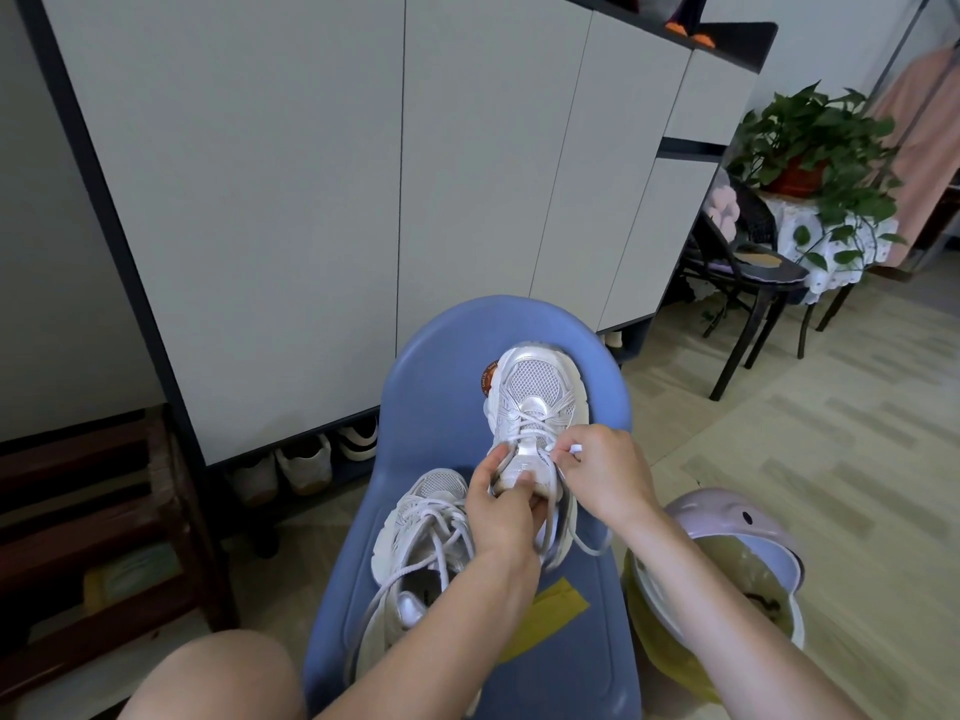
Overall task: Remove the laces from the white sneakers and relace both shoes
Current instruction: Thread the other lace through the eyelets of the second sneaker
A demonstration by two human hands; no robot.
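Nearest, the tongue (519,472) is held by the left hand (501,511); the lace tip (575,449), pinched in the right hand (602,472) grip, lies just right of the eyelets.

My left hand (506,504) covers the tongue and heel opening of the far sneaker (537,402), so I cannot read the upper eyelets there. My right hand (602,472) hides the eyelet row on that side; only the lace tip (576,449) shows past its fingers. My left forearm crosses the near sneaker (426,532) and conceals its heel. The lace (441,537) on that shoe is tangled, and I cannot trace its routing. The print on the round sticker (488,379) is too small to read. The bin (727,563) contents are indistinct. The blue chair (441,366) is cut off at the bottom edge.
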